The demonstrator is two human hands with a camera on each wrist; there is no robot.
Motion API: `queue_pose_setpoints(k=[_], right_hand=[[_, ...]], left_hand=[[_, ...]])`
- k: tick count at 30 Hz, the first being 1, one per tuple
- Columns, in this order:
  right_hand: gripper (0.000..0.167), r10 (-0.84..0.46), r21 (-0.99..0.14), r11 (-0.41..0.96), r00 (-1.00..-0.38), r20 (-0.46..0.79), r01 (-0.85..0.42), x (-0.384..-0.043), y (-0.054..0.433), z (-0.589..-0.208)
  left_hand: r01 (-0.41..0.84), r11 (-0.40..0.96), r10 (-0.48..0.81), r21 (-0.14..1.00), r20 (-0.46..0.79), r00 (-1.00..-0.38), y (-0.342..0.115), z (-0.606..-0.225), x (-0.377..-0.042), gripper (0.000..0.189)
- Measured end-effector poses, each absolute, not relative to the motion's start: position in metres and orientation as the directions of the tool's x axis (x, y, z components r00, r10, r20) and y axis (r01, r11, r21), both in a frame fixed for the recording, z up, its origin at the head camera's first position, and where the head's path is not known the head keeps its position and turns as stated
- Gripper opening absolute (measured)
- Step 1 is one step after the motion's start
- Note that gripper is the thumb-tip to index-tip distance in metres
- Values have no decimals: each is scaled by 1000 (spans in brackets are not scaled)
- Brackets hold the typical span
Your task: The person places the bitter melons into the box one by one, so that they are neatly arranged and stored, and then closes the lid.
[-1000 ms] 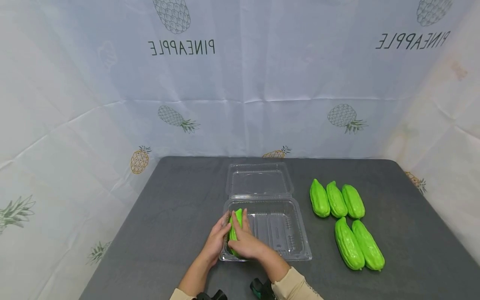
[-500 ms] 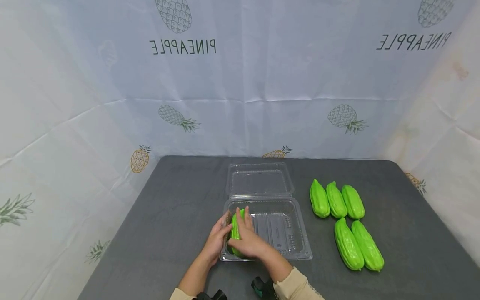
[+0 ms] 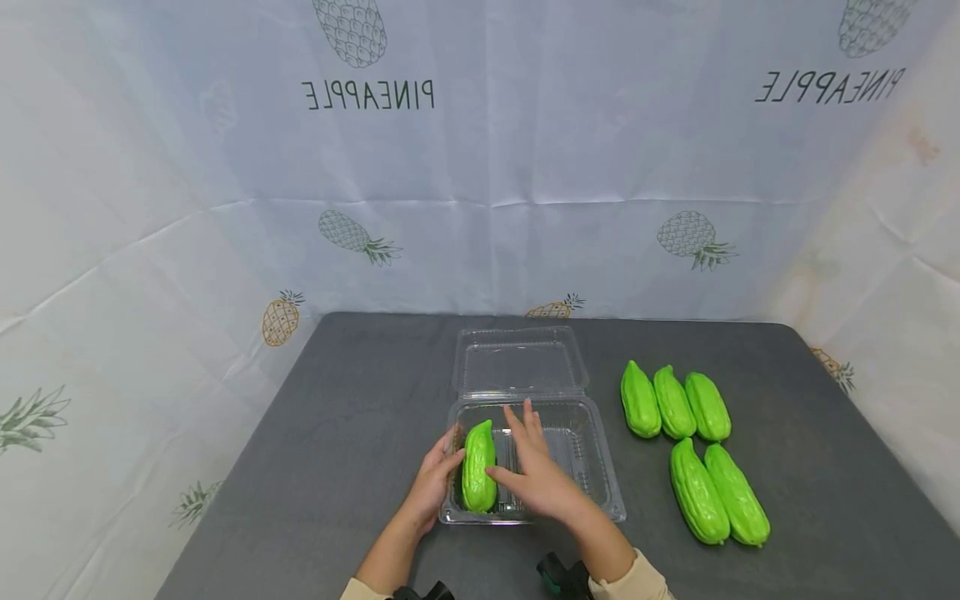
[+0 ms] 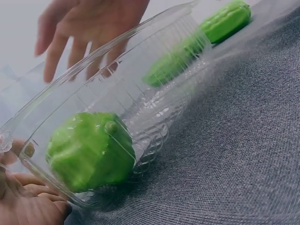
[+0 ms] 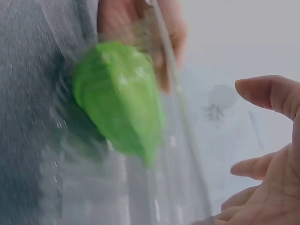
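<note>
From out here, I have my right grip [image 3: 536, 479] spread, fingers [image 3: 516, 423] reaching forward, thumb out to the left; on my left grip [image 3: 431, 483], the fingers curl opposite the thumb. My bare forearms [image 3: 393, 542] slant inward from beige sleeves [image 3: 633, 578].

The cloth backdrop [image 3: 562, 150] reads "PINEAPPLE" [image 3: 367, 95] twice; both times mirrored

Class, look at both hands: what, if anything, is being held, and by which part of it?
The left hand holds the clear container by its left edge. The right hand, fingers spread, holds nothing.
</note>
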State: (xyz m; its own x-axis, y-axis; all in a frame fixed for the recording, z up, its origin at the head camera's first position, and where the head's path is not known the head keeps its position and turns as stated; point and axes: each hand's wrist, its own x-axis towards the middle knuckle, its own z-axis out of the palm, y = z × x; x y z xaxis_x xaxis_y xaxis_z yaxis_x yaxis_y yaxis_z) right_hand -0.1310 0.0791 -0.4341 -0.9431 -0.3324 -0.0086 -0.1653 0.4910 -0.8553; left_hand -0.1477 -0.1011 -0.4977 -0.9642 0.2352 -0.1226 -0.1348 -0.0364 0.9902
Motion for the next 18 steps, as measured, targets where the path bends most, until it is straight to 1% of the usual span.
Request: queue_pose_setpoints(k=[4, 11, 18], right_hand=[[82, -311, -854, 501, -950, -21, -145, -128, 93, -427], [88, -279, -836, 536, -959, -44, -117, -126, 117, -421], [89, -243, -822, 555, -970, -17, -125, -122, 137, -422]], left_hand=[[-120, -47, 237, 992, -105, -966, -101, -498, -147, 58], [-122, -45, 237, 991, -108, -965, -101, -497, -146, 58], [-123, -37, 246, 992, -111, -963, -102, -495, -146, 60]])
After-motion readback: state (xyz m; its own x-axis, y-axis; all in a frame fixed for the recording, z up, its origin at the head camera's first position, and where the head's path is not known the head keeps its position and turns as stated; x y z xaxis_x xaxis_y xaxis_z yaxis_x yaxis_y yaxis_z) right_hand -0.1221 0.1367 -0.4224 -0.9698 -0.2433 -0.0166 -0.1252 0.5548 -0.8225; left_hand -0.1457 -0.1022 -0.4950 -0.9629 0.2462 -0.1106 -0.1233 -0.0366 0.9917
